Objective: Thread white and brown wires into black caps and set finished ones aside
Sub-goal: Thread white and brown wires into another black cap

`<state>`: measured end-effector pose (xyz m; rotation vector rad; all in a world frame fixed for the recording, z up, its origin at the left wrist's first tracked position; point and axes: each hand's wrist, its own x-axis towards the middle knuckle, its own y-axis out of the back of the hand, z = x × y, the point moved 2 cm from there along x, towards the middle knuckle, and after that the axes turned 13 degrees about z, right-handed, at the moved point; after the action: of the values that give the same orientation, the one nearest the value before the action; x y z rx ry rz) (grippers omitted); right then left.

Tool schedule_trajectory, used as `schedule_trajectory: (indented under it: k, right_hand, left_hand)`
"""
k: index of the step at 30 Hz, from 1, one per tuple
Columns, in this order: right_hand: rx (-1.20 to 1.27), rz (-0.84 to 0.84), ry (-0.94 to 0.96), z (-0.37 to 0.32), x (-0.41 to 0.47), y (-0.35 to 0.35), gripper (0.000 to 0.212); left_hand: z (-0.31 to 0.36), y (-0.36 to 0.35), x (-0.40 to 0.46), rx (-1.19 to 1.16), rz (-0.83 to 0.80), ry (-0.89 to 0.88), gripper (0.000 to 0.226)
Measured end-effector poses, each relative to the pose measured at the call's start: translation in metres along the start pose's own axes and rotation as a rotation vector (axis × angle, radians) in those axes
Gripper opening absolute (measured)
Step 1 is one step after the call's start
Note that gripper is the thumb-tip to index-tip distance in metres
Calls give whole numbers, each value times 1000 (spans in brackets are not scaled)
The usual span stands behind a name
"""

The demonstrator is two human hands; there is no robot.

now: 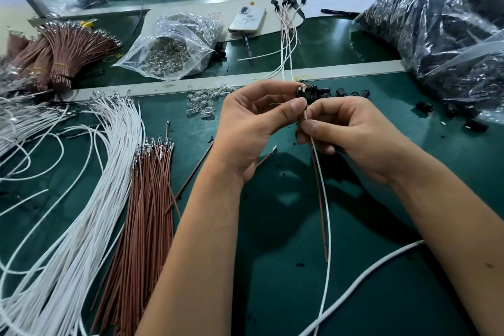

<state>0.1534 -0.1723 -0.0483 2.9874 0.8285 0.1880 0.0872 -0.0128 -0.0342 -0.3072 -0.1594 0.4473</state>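
Black plastic was what your left hand (253, 128) pinched: a small black cap (302, 91) sat between thumb tip and forefinger, raised above the green mat (272, 254) near the far edge of your work area. Directly below and just to the right of it, your right hand (354, 139) had its thumb and forefinger pressed together on the white wire (326, 199) and the brown wire (319, 199), close under the cap. Both wires ran with their long axes nearly upright, top ends at the cap and tails hanging down toward you, the brown one ending short of the white. So the cap lay up and slightly left of your right-hand grip, almost touching it, and the push would have to go upward along the wires. I could not tell whether the terminals were already seated inside the cap; your fingers hid the entry. Your remaining right fingers curled under the wires. Finished assemblies (286, 16) lay well apart across the rail, beside a phone (246, 19). Loose caps (343, 91) sat just behind your hands.
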Motion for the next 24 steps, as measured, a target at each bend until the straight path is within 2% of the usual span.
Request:
schedule_trajectory:
  k: [13, 24]
  right_hand:
    - [89, -8, -65, -5, -3, 0, 18]
    - [84, -46, -77, -6, -2, 2, 12]
  left_hand:
    - [-1, -3, 0, -64, -17, -54, 19]
    - [0, -4, 0, -139, -26, -67, 23]
